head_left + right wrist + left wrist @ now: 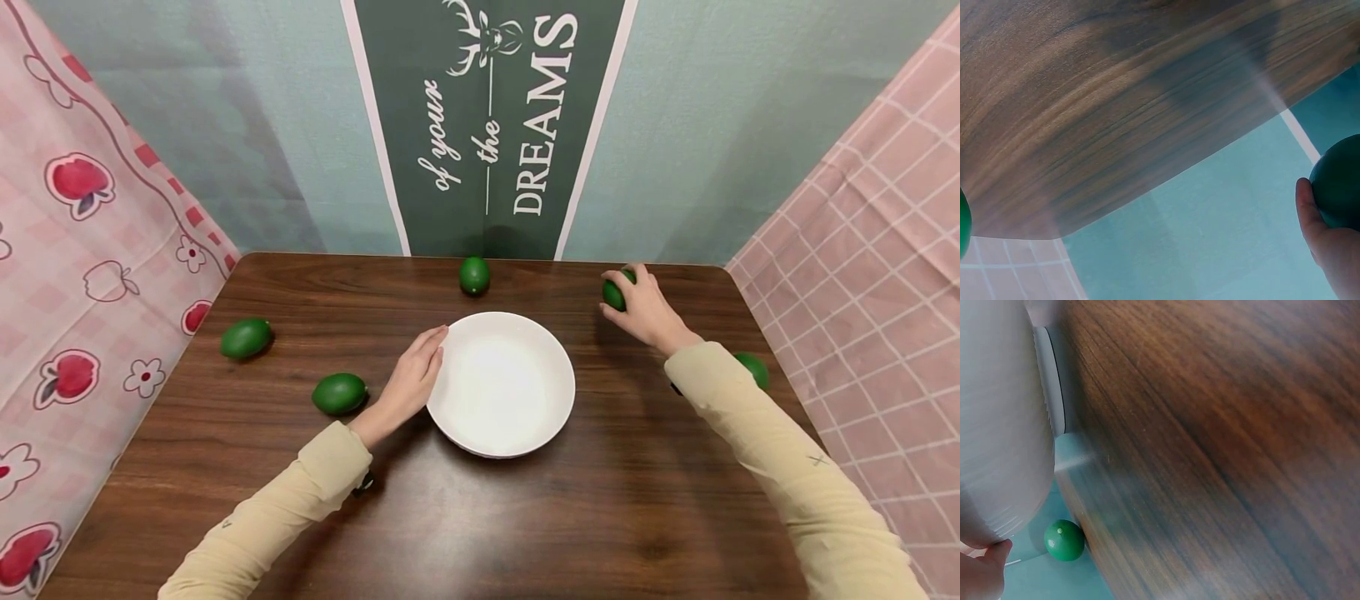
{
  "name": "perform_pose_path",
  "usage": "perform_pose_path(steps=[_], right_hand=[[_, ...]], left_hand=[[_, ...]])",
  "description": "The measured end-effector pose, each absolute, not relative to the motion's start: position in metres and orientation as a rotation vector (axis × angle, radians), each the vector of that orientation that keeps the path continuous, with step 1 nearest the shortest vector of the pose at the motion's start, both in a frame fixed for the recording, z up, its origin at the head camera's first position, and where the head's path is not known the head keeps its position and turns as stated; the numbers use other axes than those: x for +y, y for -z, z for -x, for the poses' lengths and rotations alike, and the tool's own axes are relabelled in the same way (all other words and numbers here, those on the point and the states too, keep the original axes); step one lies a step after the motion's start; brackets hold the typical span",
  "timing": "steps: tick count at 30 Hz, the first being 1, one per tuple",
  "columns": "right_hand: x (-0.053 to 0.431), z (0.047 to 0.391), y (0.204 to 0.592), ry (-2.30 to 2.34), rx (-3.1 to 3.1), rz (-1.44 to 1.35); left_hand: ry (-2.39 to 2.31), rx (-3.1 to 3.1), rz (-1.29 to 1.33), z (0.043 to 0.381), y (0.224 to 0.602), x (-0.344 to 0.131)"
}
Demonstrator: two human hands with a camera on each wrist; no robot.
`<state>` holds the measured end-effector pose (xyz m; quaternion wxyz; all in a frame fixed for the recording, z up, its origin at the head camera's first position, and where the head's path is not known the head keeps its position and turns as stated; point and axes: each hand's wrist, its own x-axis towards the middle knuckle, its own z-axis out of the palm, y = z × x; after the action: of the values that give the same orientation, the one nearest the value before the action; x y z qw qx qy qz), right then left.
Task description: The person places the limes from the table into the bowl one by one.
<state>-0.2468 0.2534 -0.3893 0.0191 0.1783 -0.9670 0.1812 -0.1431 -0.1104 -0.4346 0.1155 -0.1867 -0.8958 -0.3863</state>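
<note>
A white bowl (501, 383) stands on the brown wooden table, and no fruit shows inside it. My left hand (411, 377) lies along the bowl's left rim with its fingers fairly straight and together, touching the side. In the left wrist view the bowl's outer wall (1000, 419) fills the left edge, with a fingertip (1002, 551) against it. At the far right of the table, my right hand (647, 310) grips a green lime (615, 295) between curled fingers and thumb. The right wrist view catches the same lime (1340, 181), dark and partly cut off, with one finger on it.
Another lime (474, 276) sits behind the bowl near the back edge. Two more limes, one far left (246, 338) and one nearer (340, 393), lie left of the bowl. A further lime (753, 370) is partly hidden by the right sleeve. Cloth curtains stand behind and on both sides.
</note>
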Motion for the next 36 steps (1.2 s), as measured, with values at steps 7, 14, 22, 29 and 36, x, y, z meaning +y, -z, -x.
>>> perform_pose_path(steps=[7,14,22,29,36], right_hand=[[0.25,0.241,0.389,-0.55,-2.986,-0.599],[0.246,0.234,0.389,-0.543,-2.942,-0.677],[0.24,0.226,0.386,-0.559,-2.931,-0.742],[0.236,0.22,0.386,-0.537,-2.941,-0.787],[0.231,0.215,0.384,-0.537,-2.9,-0.839]], left_hand=[[1.121,-2.631,0.539,0.143,0.435,-0.11],[1.122,-2.636,0.542,0.143,0.434,-0.11],[1.109,-2.634,0.544,0.142,0.434,-0.11],[1.116,-2.629,0.542,0.142,0.434,-0.11],[1.129,-2.628,0.539,0.141,0.434,-0.11]])
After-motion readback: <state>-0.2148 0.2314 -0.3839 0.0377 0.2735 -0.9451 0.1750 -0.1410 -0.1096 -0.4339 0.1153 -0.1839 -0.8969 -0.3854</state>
